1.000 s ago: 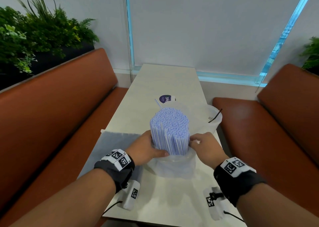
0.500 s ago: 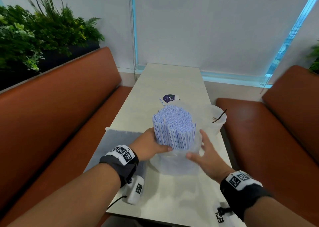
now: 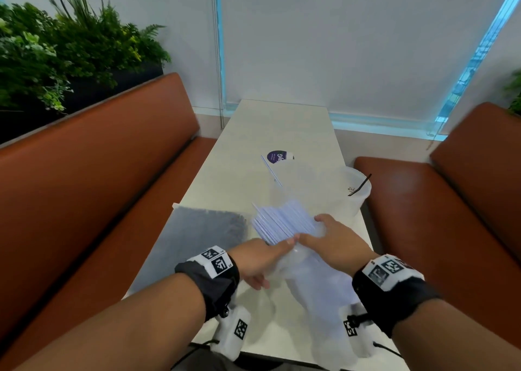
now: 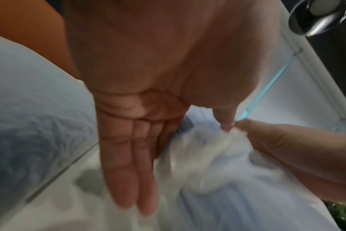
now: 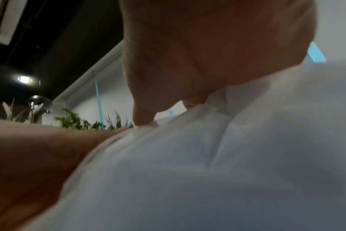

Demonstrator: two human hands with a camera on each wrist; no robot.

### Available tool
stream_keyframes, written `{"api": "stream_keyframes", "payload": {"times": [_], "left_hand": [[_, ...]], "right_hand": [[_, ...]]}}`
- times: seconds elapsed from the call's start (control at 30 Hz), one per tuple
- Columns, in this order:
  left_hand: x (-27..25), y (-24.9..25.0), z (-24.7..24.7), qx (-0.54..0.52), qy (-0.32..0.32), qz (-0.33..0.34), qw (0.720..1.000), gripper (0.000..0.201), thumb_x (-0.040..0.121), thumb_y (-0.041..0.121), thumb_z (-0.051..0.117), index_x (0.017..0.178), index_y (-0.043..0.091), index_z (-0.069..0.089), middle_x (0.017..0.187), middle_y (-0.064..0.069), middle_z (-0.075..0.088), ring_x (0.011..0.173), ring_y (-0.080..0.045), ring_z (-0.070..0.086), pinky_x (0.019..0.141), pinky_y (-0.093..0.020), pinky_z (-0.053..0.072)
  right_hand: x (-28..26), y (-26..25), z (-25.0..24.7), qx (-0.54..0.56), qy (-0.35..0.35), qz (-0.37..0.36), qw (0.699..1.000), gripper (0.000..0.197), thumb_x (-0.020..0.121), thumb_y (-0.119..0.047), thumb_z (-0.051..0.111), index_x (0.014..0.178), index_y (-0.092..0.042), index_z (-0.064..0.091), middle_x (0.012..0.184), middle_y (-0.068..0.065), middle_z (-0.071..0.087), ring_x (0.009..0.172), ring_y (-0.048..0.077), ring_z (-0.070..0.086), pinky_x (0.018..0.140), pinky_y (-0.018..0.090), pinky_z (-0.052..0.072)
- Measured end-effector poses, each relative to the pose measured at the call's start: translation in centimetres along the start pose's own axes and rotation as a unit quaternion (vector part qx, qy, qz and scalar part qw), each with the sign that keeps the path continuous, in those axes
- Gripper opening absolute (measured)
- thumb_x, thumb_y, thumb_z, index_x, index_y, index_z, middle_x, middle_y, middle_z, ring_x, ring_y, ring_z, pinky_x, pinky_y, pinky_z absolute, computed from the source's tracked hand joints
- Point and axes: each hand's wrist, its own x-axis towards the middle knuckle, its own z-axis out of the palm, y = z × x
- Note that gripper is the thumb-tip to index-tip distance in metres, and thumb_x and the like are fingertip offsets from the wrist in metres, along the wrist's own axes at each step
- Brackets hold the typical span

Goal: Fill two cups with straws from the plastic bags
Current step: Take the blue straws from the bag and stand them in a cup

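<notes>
A thick bundle of white-and-blue straws [image 3: 284,221] lies tilted toward the far left, its lower end still inside a clear plastic bag [image 3: 313,280]. My left hand [image 3: 262,260] holds the bundle from the left, thumb over the top; in the left wrist view its other fingers [image 4: 128,164] hang straight below. My right hand [image 3: 335,238] grips the bag's plastic [image 5: 207,171] at the bundle's right side. Two clear cups [image 3: 298,179] [image 3: 352,190] stand just beyond; the right one holds a single dark straw. A second bag of dark straws [image 3: 203,235] lies flat on the left.
A loose straw [image 3: 270,170] and a purple round sticker [image 3: 277,156] lie behind the cups on the pale table [image 3: 282,122]. Orange benches [image 3: 98,187] [image 3: 451,215] flank the table. Plants [image 3: 56,55] stand behind the left bench.
The bundle stood upright; now it is tipped over toward the far left. My right hand, open half a second ago, has closed on the bag. The view has shifted slightly.
</notes>
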Motion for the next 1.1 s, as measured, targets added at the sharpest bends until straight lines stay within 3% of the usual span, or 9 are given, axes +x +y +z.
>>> {"api": "stream_keyframes", "payload": {"times": [0.13, 0.3, 0.43, 0.53, 0.67, 0.8, 0.9, 0.97, 1.1], "left_hand": [[-0.4, -1.1, -1.2, 0.111, -0.075, -0.115, 0.984, 0.088, 0.086, 0.078, 0.050, 0.125, -0.001, 0.057, 0.102, -0.019, 0.071, 0.082, -0.032, 0.075, 0.081, -0.042, 0.062], [1.0, -0.3, -3.0, 0.265, 0.097, 0.062, 0.957, 0.053, 0.091, 0.065, 0.053, 0.078, 0.015, 0.066, 0.074, 0.002, 0.069, 0.072, -0.024, 0.069, 0.067, -0.033, 0.053], [3.0, -0.5, -2.6, 0.174, 0.184, 0.049, 0.966, 0.078, 0.093, 0.068, 0.049, 0.150, 0.015, 0.039, 0.149, -0.008, 0.044, 0.131, -0.028, 0.051, 0.109, -0.042, 0.042], [4.2, -1.3, -0.7, 0.107, 0.116, 0.000, 0.987, 0.092, 0.094, 0.073, 0.039, 0.159, 0.011, 0.017, 0.161, -0.012, 0.034, 0.144, -0.030, 0.038, 0.117, -0.039, 0.032], [5.1, -0.7, 0.4, 0.112, 0.070, -0.016, 0.991, 0.100, 0.092, 0.074, 0.042, 0.159, 0.008, 0.008, 0.161, -0.011, 0.033, 0.144, -0.030, 0.037, 0.108, -0.032, 0.033], [5.6, 1.0, -1.9, 0.293, 0.206, 0.110, 0.927, 0.074, 0.097, 0.049, 0.050, 0.156, 0.015, 0.020, 0.155, -0.009, 0.032, 0.140, -0.029, 0.037, 0.112, -0.044, 0.037], [6.5, 2.3, -1.7, 0.400, 0.097, 0.255, 0.875, 0.059, 0.099, 0.031, 0.054, 0.150, 0.010, 0.036, 0.157, -0.009, 0.032, 0.145, -0.026, 0.028, 0.119, -0.037, 0.027], [7.1, 2.6, -1.1, 0.451, 0.040, 0.280, 0.846, 0.040, 0.096, 0.029, 0.058, 0.129, 0.007, 0.053, 0.135, -0.012, 0.052, 0.128, -0.030, 0.046, 0.108, -0.041, 0.038], [7.3, 3.3, -0.8, 0.532, 0.071, 0.288, 0.793, 0.045, 0.094, 0.035, 0.055, 0.132, 0.013, 0.051, 0.116, -0.007, 0.058, 0.105, -0.028, 0.054, 0.091, -0.039, 0.043]], "right_hand": [[1.0, 1.2, 1.8, -0.095, -0.053, 0.035, 0.993, 0.085, 0.076, -0.057, 0.066, 0.149, -0.024, 0.036, 0.136, 0.000, 0.054, 0.114, 0.022, 0.059, 0.099, 0.042, 0.049], [1.9, 0.9, 2.4, -0.142, -0.078, 0.008, 0.987, 0.085, 0.078, -0.056, 0.059, 0.154, -0.032, 0.027, 0.153, -0.006, 0.041, 0.131, 0.020, 0.049, 0.109, 0.045, 0.038], [1.9, 0.6, 2.0, -0.289, -0.045, 0.063, 0.954, 0.075, 0.078, -0.065, 0.043, 0.148, -0.048, 0.022, 0.147, -0.012, 0.041, 0.136, 0.025, 0.039, 0.101, 0.071, 0.020], [2.4, 0.9, 2.3, -0.207, -0.076, 0.081, 0.972, 0.070, 0.089, -0.056, 0.046, 0.152, -0.036, 0.022, 0.142, 0.006, 0.042, 0.129, 0.036, 0.046, 0.106, 0.058, 0.039], [3.2, 1.6, 2.7, -0.147, -0.073, 0.061, 0.985, 0.074, 0.092, -0.051, 0.048, 0.156, -0.030, 0.018, 0.148, 0.009, 0.040, 0.134, 0.038, 0.042, 0.109, 0.051, 0.038], [4.2, 1.6, 2.3, -0.144, -0.086, 0.047, 0.985, 0.074, 0.088, -0.049, 0.048, 0.155, -0.030, 0.022, 0.145, 0.007, 0.042, 0.132, 0.034, 0.043, 0.108, 0.052, 0.039], [4.9, 1.1, 2.3, -0.146, -0.088, 0.036, 0.985, 0.068, 0.090, -0.044, 0.048, 0.153, -0.026, 0.028, 0.145, 0.008, 0.044, 0.132, 0.033, 0.044, 0.107, 0.049, 0.040], [5.2, 0.9, 2.2, -0.145, -0.094, 0.028, 0.984, 0.066, 0.092, -0.037, 0.048, 0.153, -0.022, 0.030, 0.146, 0.009, 0.045, 0.132, 0.031, 0.045, 0.108, 0.046, 0.040], [5.6, 0.7, 1.7, -0.143, -0.102, -0.023, 0.984, 0.044, 0.093, -0.025, 0.048, 0.136, -0.016, 0.050, 0.128, 0.010, 0.059, 0.116, 0.028, 0.056, 0.097, 0.038, 0.046]]}}
